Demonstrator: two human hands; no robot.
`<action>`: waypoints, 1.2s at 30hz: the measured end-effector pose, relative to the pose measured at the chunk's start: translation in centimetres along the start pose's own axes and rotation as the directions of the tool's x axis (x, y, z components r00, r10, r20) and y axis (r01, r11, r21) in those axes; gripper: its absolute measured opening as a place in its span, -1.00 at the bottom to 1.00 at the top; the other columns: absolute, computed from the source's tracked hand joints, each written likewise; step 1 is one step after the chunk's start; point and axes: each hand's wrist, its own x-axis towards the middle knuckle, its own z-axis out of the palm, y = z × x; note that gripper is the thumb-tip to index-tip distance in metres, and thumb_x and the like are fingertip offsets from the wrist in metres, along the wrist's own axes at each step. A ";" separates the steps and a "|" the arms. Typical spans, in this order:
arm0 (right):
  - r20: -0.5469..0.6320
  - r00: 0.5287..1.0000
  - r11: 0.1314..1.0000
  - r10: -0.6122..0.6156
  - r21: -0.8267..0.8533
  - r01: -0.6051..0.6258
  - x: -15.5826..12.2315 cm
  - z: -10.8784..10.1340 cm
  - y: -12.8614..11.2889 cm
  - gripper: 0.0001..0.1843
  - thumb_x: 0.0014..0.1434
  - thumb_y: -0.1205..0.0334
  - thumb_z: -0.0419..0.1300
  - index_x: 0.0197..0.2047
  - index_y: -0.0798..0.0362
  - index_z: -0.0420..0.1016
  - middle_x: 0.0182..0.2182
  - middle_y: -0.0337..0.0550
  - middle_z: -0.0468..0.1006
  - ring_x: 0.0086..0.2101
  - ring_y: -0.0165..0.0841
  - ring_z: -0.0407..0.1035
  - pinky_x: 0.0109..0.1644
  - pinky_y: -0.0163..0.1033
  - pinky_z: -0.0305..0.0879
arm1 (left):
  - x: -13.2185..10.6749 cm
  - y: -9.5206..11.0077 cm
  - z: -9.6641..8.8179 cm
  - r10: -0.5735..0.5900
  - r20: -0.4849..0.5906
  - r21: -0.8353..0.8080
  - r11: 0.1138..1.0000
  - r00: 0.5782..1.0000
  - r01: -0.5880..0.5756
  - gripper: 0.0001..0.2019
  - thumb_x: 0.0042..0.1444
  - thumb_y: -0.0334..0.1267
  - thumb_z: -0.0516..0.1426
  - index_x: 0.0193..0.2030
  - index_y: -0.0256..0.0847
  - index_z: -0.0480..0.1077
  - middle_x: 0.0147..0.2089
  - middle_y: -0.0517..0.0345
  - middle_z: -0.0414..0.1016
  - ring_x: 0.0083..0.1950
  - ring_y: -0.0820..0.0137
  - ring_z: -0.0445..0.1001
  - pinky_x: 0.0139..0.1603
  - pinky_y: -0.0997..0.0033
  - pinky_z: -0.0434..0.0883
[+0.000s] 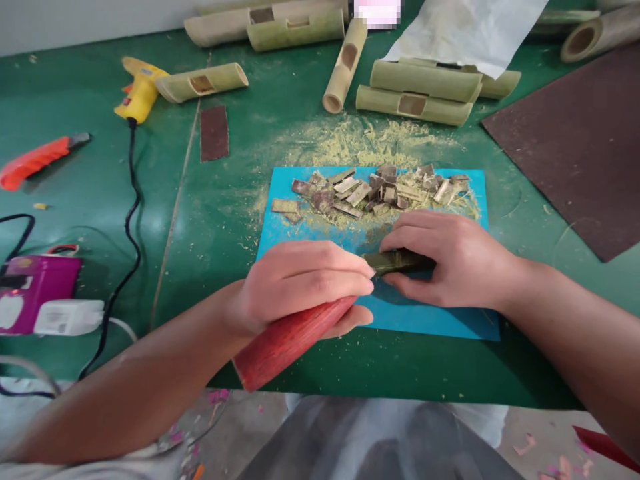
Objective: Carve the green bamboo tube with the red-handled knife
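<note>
My left hand point(305, 283) is closed around a tool with a red wooden handle point(295, 340); its working end is hidden by my fingers. The handle slants down toward the table's front edge. My right hand point(445, 257) grips a short dark green bamboo strip point(383, 261) between thumb and fingers, low over the blue sheet point(435, 323). The strip's left end meets the fingertips of my left hand. Just beyond the hands lies a pile of small bamboo chips and brown sandpaper scraps point(380, 190), with pale yellow-green dust around it.
Bamboo tubes with cut windows point(425, 83) lie along the back, some under white paper point(460, 33). At left are a yellow hot glue gun point(143, 90), an orange utility knife point(43, 160), a black cord point(133, 220) and a purple power strip point(55, 283). Brown sandpaper point(585, 147) covers the right.
</note>
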 end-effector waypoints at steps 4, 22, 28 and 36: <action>0.007 0.996 0.996 0.093 0.007 -0.093 0.0 -0.2 -0.6 -0.83 0.29 0.12 0.22 -0.18 0.03 0.55 -0.27 -0.07 0.58 -0.28 -0.23 0.46 -0.26 -0.15 0.27 | 0.2 0.0 0.0 0.076 0.001 0.026 0.997 0.997 -0.076 -0.86 0.34 -0.27 0.33 -0.01 -0.16 0.54 -0.03 0.00 0.77 -0.04 0.35 0.78 0.00 0.38 0.79; -0.027 0.978 0.964 0.208 -0.163 -0.210 -0.3 -0.7 -1.4 -0.86 0.30 0.13 0.26 -0.28 -0.03 0.52 -0.38 -0.12 0.61 -0.36 -0.23 0.51 -0.35 -0.19 0.19 | 0.6 -0.6 0.6 0.116 0.028 0.087 0.989 0.993 -0.118 -0.85 0.39 -0.29 0.29 0.06 -0.12 0.56 0.05 0.00 0.75 -0.01 0.32 0.76 0.03 0.30 0.76; -0.092 0.954 0.956 0.284 -0.049 -0.289 0.1 -0.7 -1.8 -0.89 0.23 0.13 0.33 -0.30 -0.04 0.56 -0.38 -0.15 0.64 -0.37 -0.27 0.51 -0.31 -0.20 0.30 | 0.6 -1.0 0.6 0.171 0.022 0.150 0.974 0.985 -0.172 -0.82 0.39 -0.37 0.27 0.07 -0.07 0.56 0.06 0.06 0.75 0.01 0.32 0.74 0.03 0.29 0.76; -0.112 0.946 0.950 0.305 -0.024 -0.310 0.0 -0.2 -1.7 -0.88 0.22 0.12 0.34 -0.28 -0.03 0.58 -0.40 -0.19 0.64 -0.40 -0.31 0.48 -0.34 -0.23 0.28 | 0.7 -0.8 0.9 0.208 -0.001 0.183 0.962 0.978 -0.205 -0.86 0.38 -0.36 0.28 0.03 -0.14 0.56 0.03 0.02 0.76 0.01 0.31 0.74 0.02 0.29 0.76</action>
